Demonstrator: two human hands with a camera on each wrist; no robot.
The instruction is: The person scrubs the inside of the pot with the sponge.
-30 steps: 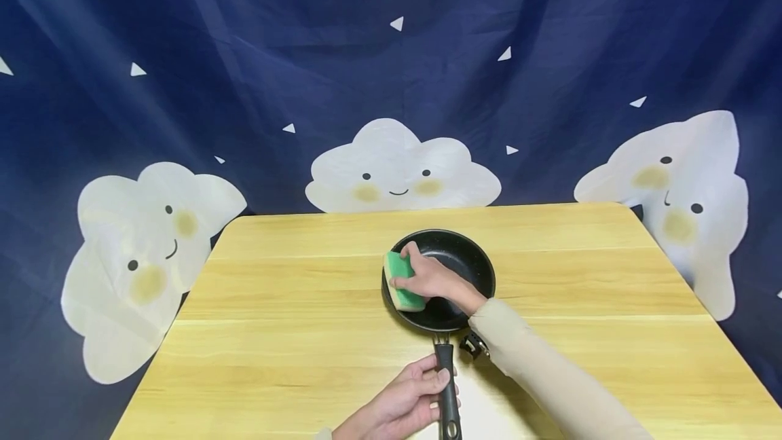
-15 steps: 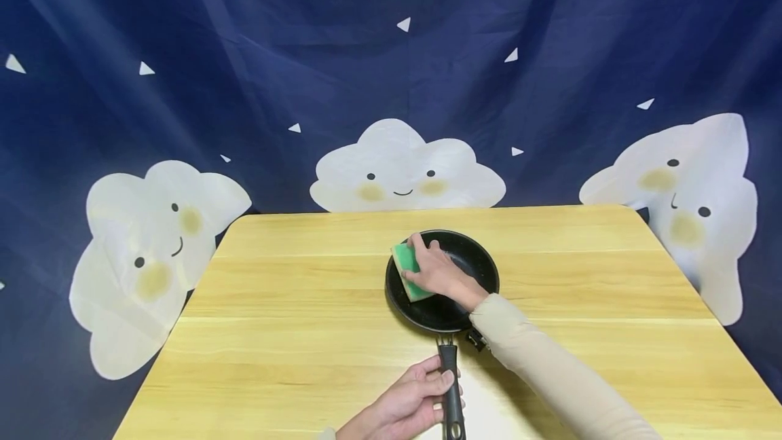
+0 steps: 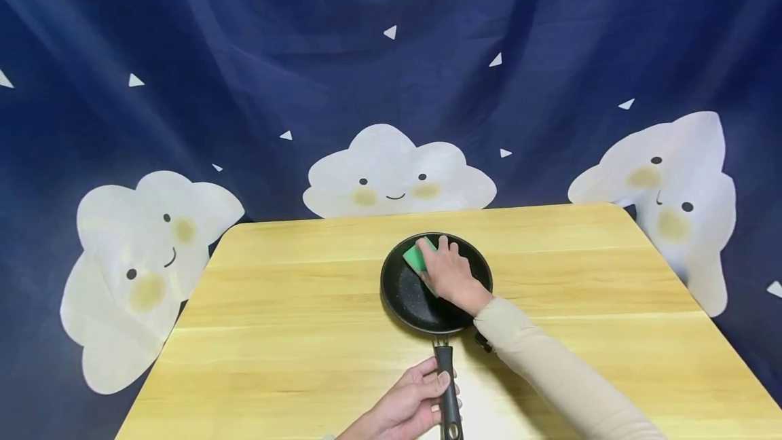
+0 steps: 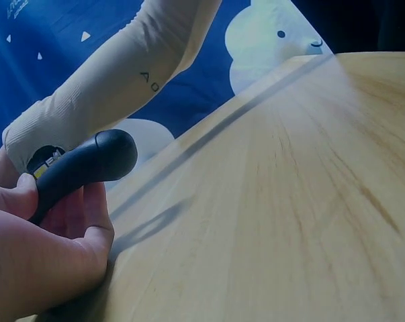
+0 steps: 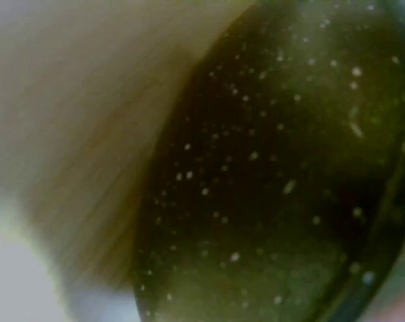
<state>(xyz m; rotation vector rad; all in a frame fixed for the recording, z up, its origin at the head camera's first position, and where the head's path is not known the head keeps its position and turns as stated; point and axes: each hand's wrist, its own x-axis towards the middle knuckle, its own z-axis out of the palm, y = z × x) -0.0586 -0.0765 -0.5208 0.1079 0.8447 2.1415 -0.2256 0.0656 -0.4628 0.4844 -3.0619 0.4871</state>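
A black frying pan (image 3: 409, 301) with a speckled inside is at the middle of the table, its handle (image 3: 448, 386) toward me. My left hand (image 3: 412, 399) grips that handle, thumb on top and fingers beneath; the left wrist view shows the handle's rounded end (image 4: 115, 155) sticking out past the fingers. Inside the pan, my right hand (image 3: 452, 273) holds a green-topped sponge (image 3: 415, 259) against the inner surface, toward the far side. The hand covers part of the sponge. In the right wrist view only the blurred, speckled pan (image 5: 256, 168) fills most of the picture.
The pan stands on a light wooden table (image 3: 275, 331). A dark blue curtain (image 3: 342, 53) with white clouds and triangles hangs behind it. A small black device (image 3: 482, 341) sits at the right wrist, below the beige sleeve (image 3: 550, 358).
My right hand has moved the sponge from the pan's left side toward its far middle, turning it a little. My left hand keeps its grip on the handle. The view has shifted slightly.
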